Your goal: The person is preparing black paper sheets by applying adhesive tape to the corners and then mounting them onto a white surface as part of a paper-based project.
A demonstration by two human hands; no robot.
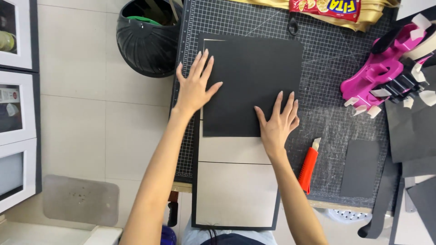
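Keep both flat, open palms, left hand [194,86] and right hand [277,124], pressing the black sheet [252,86] square over the grey board [236,181], gripping nothing.

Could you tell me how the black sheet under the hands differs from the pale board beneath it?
The black sheet is matte black; the pale board is grey-beige with a black border. The black sheet lies on top, pressed by the left hand and right hand; the pale board lies underneath, untouched, overhanging the cutting mat. Both are flat rectangles.

Sheet [254,81] on board [236,190]; knife [309,168] right.
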